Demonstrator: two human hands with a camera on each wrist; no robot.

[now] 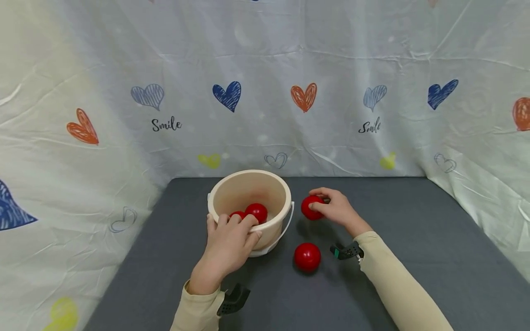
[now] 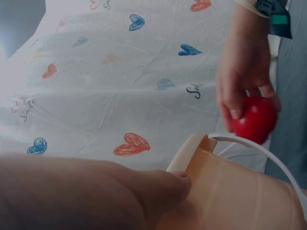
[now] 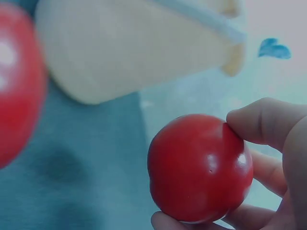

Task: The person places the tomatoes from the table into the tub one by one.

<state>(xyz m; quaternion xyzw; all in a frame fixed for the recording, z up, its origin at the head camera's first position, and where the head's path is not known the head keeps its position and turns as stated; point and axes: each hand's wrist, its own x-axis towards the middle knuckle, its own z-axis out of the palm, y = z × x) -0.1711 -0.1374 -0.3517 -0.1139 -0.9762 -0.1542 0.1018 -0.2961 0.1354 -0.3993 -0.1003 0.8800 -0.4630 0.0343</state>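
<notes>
A cream bucket [image 1: 271, 234] with a white handle stands on the dark table, tilted toward me. My left hand [image 1: 229, 246] grips its near rim, fingers over the edge and thumb on the outer wall. Inside the bucket lies a red tomato [image 1: 256, 212], with another red one partly hidden behind my fingers. To the right of the bucket, my right hand [image 1: 334, 209] holds a tomato [image 3: 199, 167] between thumb and fingers, raised above the table. A further tomato [image 1: 307, 257] rests on the table, nearer to me.
The dark grey table [image 1: 414, 257] extends to both sides of the bucket. Behind it hangs a pale sheet [image 1: 256, 50] printed with hearts and the word Smile. The bucket's white handle [image 1: 288, 223] hangs down on the right side, between bucket and right hand.
</notes>
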